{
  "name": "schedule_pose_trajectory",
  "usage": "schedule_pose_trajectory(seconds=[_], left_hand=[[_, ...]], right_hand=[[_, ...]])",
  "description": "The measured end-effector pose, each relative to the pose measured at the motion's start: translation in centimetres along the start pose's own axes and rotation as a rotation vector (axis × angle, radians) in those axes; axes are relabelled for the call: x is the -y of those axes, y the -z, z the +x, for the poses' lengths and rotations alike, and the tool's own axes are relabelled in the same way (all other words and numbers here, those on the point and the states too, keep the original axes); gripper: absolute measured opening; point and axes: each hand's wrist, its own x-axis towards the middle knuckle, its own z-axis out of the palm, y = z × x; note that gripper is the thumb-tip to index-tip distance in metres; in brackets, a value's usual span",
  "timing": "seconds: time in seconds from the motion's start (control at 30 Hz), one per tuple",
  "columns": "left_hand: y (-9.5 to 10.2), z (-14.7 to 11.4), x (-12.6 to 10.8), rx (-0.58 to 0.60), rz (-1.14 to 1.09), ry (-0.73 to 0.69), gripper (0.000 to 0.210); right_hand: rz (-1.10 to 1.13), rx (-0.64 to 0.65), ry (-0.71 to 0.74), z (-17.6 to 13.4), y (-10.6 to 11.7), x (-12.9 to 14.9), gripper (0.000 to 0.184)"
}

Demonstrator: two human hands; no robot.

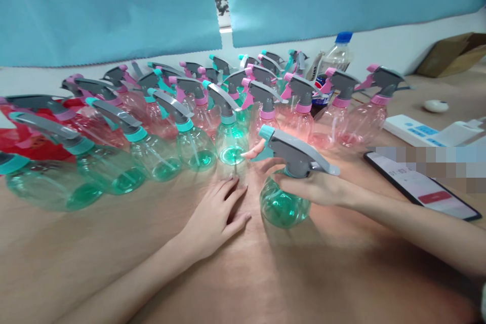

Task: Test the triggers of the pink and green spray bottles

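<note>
My right hand (pixel 304 187) is wrapped round the neck of a green spray bottle (pixel 285 210) with a grey trigger head and a turquoise nozzle and collar. Its index finger points forward past the trigger. My left hand (pixel 212 212) lies on the table with its fingers stretched out and holds nothing. Just beyond its fingertips stands another green spray bottle (pixel 231 144). Rows of similar bottles spread behind both hands, such as a pink spray bottle (pixel 301 121) with a pink collar and a green one (pixel 195 147) farther left.
To the right lie a phone (pixel 421 182), a white power strip (pixel 413 129) and a small white rounded object (pixel 435 106). A drink bottle with a blue cap (pixel 337 53) and a cardboard box (pixel 451 53) stand at the back. Red plastic (pixel 26 136) sits at the left.
</note>
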Motion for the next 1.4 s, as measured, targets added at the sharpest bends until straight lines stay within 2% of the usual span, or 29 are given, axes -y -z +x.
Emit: schedule_pose_trajectory(seconds=[0.07, 0.23, 0.43, 0.67, 0.87, 1.0, 1.4], left_hand=[[0.03, 0.02, -0.02, 0.004, 0.002, 0.001, 0.05], [0.12, 0.02, -0.13, 0.015, 0.001, 0.012, 0.052], [0.21, 0.04, -0.19, 0.005, -0.008, 0.012, 0.052], [0.17, -0.05, -0.13, 0.02, 0.004, 0.011, 0.053], [0.11, -0.09, -0.16, 0.007, -0.005, 0.012, 0.051], [0.16, -0.1, -0.19, -0.004, -0.01, 0.002, 0.051], [0.0, -0.11, -0.07, 0.002, 0.008, 0.004, 0.052]], right_hand=[[0.002, 0.008, 0.021, -0.01, 0.02, -0.13, 0.039], [0.006, 0.029, 0.048, -0.1, 0.15, -0.19, 0.037], [-0.064, 0.015, -0.009, -0.16, 0.2, -0.11, 0.048], [-0.115, 0.008, -0.002, -0.1, 0.32, -0.29, 0.043], [-0.038, 0.035, 0.079, -0.13, 0.24, -0.48, 0.056], [-0.038, 0.031, 0.049, -0.07, 0.14, -0.24, 0.061], [0.057, 0.043, 0.071, 0.04, -0.04, -0.32, 0.057]])
